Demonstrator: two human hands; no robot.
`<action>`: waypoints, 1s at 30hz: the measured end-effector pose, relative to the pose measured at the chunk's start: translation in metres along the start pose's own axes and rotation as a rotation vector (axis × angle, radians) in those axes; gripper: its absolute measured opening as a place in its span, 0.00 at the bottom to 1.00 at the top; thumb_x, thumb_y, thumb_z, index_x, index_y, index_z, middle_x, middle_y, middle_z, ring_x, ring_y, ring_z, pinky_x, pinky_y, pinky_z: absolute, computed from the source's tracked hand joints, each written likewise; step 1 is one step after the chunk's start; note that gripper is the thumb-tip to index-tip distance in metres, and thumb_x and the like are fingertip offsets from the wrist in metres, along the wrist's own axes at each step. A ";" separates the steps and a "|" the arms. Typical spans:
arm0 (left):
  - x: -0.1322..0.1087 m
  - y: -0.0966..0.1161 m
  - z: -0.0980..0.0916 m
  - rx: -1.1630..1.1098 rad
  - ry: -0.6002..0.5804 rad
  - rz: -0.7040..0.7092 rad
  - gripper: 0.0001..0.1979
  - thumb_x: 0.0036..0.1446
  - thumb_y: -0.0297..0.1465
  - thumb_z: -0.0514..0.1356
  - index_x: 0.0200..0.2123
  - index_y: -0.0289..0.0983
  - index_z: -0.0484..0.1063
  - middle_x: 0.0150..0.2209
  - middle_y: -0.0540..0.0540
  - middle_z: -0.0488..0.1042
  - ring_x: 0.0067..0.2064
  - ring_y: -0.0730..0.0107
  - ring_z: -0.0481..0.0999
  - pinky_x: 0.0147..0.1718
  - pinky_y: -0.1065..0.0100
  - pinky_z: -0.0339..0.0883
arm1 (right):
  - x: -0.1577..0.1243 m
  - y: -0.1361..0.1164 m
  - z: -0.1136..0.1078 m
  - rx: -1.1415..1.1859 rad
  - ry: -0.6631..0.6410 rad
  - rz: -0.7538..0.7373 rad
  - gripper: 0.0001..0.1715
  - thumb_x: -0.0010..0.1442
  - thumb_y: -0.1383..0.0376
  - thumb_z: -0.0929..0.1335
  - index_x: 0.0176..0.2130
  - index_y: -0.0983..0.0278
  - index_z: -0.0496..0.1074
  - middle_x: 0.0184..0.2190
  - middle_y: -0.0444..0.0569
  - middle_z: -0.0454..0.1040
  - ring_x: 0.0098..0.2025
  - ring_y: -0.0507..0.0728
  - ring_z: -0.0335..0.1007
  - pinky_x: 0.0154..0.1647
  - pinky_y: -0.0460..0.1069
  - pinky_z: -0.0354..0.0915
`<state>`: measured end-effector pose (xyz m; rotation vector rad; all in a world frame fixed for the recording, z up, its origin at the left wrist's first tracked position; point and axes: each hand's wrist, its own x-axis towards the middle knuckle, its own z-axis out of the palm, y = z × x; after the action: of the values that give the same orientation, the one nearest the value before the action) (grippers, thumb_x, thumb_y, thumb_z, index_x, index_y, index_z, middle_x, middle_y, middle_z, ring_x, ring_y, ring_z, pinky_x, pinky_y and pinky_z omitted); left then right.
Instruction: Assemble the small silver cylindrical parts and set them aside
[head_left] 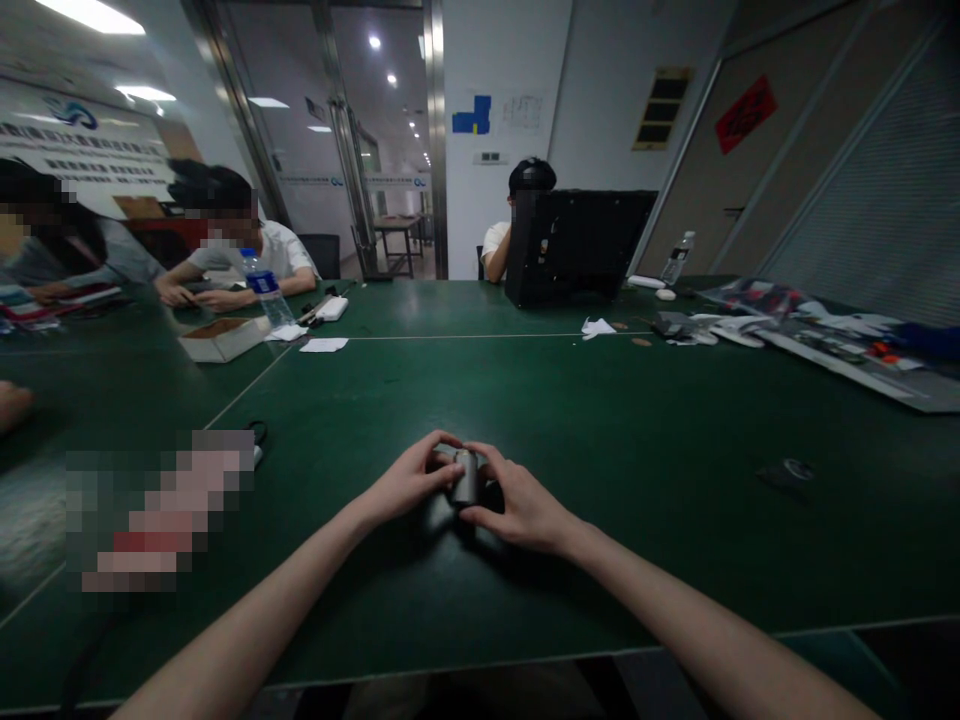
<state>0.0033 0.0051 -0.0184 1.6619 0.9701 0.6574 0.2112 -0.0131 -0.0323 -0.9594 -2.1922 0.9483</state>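
A small dark grey cylinder-like object [466, 480] with a tiny yellowish spot at its top end is between my two hands, just above or on the green table [420, 610]; I cannot make out its exact kind. My left hand [418, 477] grips it from the left, thumb against its face and fingers behind the top. From the right, my right hand [517, 500] closes round it, fingertips at the upper end and thumb near the lower end. Dark shadow lies beneath both hands.
A blurred phone-like item [176, 510] lies left of my forearm. Farther back are a white box [225, 340], a water bottle [264, 288] and a black monitor [581, 245]. A small dark item [787, 475] and a cluttered board [862, 360] are at right. Several people sit around.
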 end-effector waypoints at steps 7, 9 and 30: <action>0.000 0.009 0.002 -0.026 0.040 -0.027 0.16 0.58 0.40 0.57 0.43 0.34 0.66 0.35 0.48 0.70 0.34 0.71 0.70 0.36 0.68 0.64 | 0.003 0.003 0.001 0.182 -0.010 0.039 0.36 0.55 0.63 0.69 0.59 0.62 0.53 0.41 0.50 0.74 0.42 0.56 0.71 0.47 0.53 0.64; 0.000 0.009 0.002 -0.064 0.051 -0.028 0.15 0.58 0.39 0.57 0.41 0.33 0.67 0.34 0.48 0.70 0.33 0.71 0.70 0.36 0.69 0.65 | 0.004 0.004 0.001 0.293 -0.017 0.081 0.35 0.55 0.63 0.69 0.58 0.63 0.54 0.41 0.50 0.74 0.43 0.56 0.71 0.48 0.54 0.63; 0.005 0.000 -0.002 -0.124 -0.006 -0.042 0.11 0.59 0.34 0.57 0.41 0.32 0.68 0.34 0.46 0.74 0.35 0.71 0.73 0.38 0.67 0.66 | 0.006 0.003 -0.007 1.122 -0.091 0.362 0.23 0.51 0.58 0.72 0.44 0.67 0.68 0.35 0.50 0.71 0.34 0.50 0.67 0.30 0.44 0.58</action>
<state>0.0044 0.0100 -0.0184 1.5294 0.9392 0.6710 0.2140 -0.0042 -0.0288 -0.7167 -1.1596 2.0678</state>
